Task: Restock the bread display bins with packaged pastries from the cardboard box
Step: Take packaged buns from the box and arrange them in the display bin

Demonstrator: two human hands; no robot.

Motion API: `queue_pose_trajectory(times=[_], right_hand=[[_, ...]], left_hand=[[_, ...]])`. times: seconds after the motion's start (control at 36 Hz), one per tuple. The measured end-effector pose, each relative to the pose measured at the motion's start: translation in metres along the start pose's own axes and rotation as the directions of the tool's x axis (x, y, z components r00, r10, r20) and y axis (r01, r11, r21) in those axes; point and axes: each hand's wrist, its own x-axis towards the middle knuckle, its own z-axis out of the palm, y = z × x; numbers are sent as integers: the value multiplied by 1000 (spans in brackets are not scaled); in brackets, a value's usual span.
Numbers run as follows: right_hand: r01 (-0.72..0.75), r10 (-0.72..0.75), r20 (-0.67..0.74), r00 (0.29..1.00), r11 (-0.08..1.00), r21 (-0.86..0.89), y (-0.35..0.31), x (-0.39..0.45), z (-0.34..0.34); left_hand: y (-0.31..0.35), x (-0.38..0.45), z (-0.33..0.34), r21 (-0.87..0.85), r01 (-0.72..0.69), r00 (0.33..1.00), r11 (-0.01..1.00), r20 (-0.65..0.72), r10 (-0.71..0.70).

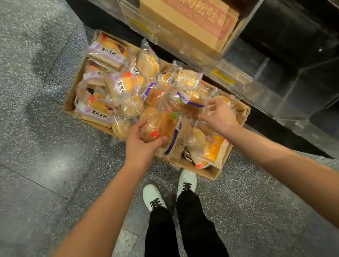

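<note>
An open cardboard box [208, 173] lies on the floor in front of me, heaped with several packaged pastries [115, 85] in clear and purple wrappers. My left hand [141, 147] is closed around a round golden bun in a clear wrapper [161, 127] at the near side of the heap. My right hand [219, 115] pinches the clear wrapper of another packaged pastry [190, 99] lying on the pile near the box's right side. Clear acrylic display bins [285, 100] stand just beyond the box.
A closed brown carton with red lettering [187, 11] sits inside one acrylic bin at the top. The black display base [272, 127] runs along behind the box. My two white shoes [170, 190] stand right at the box's near corner on speckled grey floor [26, 147].
</note>
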Motion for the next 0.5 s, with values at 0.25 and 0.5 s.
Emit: queue_pose_trajectory(times=[0.25,0.5], right_hand=[[152,-194,-83,977,921,-358,-13,63,35],[130,-214,-122,969,867,-481,-1,61,30]], left_hand=[[-20,12,-12,1,-31,999,1000,-43,31],[-14,9,-12,-5,5,999,1000,-36,-5]])
